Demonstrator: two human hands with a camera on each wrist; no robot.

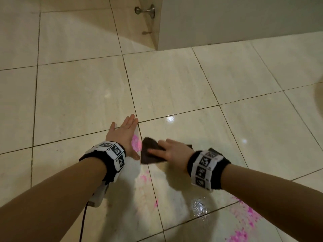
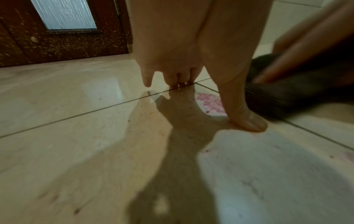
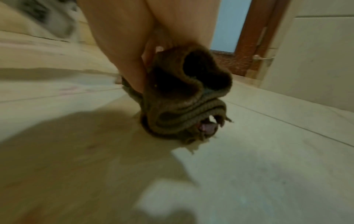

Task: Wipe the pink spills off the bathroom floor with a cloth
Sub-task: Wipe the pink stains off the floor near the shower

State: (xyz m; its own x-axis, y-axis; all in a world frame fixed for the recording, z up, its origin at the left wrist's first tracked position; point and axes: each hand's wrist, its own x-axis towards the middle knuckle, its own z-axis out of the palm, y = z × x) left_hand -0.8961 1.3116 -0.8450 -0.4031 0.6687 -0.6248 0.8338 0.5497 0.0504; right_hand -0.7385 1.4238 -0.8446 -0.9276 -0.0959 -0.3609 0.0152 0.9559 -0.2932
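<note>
Pressing a dark, ribbed cloth (image 1: 150,153) flat to the glossy cream tile floor (image 1: 174,81), our right hand (image 1: 172,151) lies over it with fingers spread straight, bearing down rather than clutching. Our left hand (image 1: 125,132) is released, fingers straight and together, its fingertips and thumb touching the tile just beside the cloth at its 9 o'clock. A grainy pink spill (image 1: 136,143) lies between hand and cloth; more pink smears (image 1: 244,222) spread toward 5 o'clock, with a shiny wet patch (image 1: 199,206) at 6 o'clock of the cloth. From the right wrist view we see what the head view hides: the cloth (image 3: 184,97) bunches in thick knitted folds with a frayed edge and a pink stain inside. The left wrist view shows the thumb (image 2: 243,115) planted on the tile, the spill (image 2: 209,104) behind it, and a speckled brown door (image 2: 63,45) with a frosted pane. At 12 o'clock a metal doorstop (image 1: 146,11) juts from the wall.
</note>
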